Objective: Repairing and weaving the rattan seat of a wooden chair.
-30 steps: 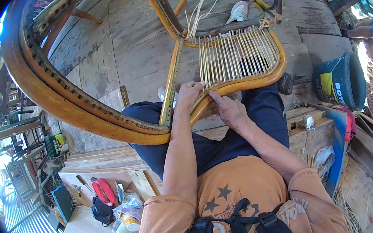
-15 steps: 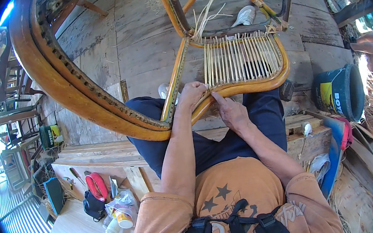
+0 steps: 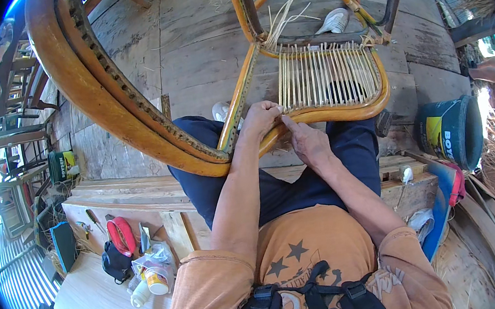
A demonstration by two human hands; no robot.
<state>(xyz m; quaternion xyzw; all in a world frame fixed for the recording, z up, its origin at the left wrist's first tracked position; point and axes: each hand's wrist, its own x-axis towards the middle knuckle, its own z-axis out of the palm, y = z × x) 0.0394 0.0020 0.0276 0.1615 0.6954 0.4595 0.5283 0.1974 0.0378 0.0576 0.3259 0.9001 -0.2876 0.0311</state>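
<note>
Item: rattan chair frame (image 3: 133, 115), lying across the lap. Left hand (image 3: 262, 119) grips the seat rim (image 3: 340, 113); right hand (image 3: 307, 141), fingers apparently pinched on a cane strand (image 3: 281, 83). Step: weaving seat. Next: steady tension, accurate threading.

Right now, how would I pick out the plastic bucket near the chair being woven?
Start from the cane chair seat resting on the person's lap, where both hands work the front rim. Look to the person's right, past the knee, on the plank floor. The bucket lies tipped on its side there, dark teal with a yellow label, the only round plastic container on that side.
</note>
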